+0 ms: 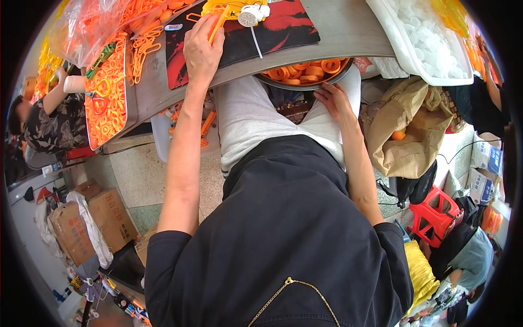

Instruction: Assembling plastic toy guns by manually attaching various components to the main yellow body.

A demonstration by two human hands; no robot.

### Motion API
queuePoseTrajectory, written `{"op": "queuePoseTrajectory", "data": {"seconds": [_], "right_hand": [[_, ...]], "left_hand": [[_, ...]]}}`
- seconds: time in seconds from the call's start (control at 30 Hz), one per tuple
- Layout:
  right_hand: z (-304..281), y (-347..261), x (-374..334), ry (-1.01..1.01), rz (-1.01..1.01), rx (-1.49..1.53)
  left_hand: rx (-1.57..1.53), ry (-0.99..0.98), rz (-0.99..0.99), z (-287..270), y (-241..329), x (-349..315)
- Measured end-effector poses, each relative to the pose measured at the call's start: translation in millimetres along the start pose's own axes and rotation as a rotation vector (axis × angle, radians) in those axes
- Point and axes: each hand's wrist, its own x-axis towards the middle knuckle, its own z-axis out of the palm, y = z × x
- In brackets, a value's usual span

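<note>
My left hand [204,50] is on the mat at the far side, its fingers closed round a long orange plastic piece [219,25]. Just right of it lie a yellow plastic part [231,7] and a white round-faced part [252,15]. A thin white strip [256,42] runs down from these over the black and red mat [294,24]. At my lap, half under the table edge, sits a dark round bowl [297,86] holding orange rings [311,71]. My right hand [336,101] grips its near right rim with curled fingertips.
A tray of small orange pieces [106,122] stands left on the grey table [348,27], beside orange loops [144,49] and clear bags. At right is a white bin [455,79] of translucent pieces. Below it are a paper sack [408,125] and red stool [433,218]. Other people sit nearby.
</note>
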Motion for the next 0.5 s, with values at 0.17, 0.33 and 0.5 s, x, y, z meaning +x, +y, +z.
{"op": "queuePoseTrajectory", "data": {"seconds": [0.17, 0.33, 0.5], "right_hand": [[-4.6, 1.9, 7.4, 0.016, 0.024, -0.011], [7.8, -3.2, 8.6, 0.087, 0.08, -0.053], [0.2, -3.7, 19.3, -0.019, 0.098, -0.081]], "left_hand": [[-0.015, 0.02, 0.018, 1.3, -0.5, 1.1], [-0.013, -0.014, -0.033, 0.1, -1.6, -1.4], [0.0, -0.017, -0.018, 2.0, 0.5, 1.8]]}}
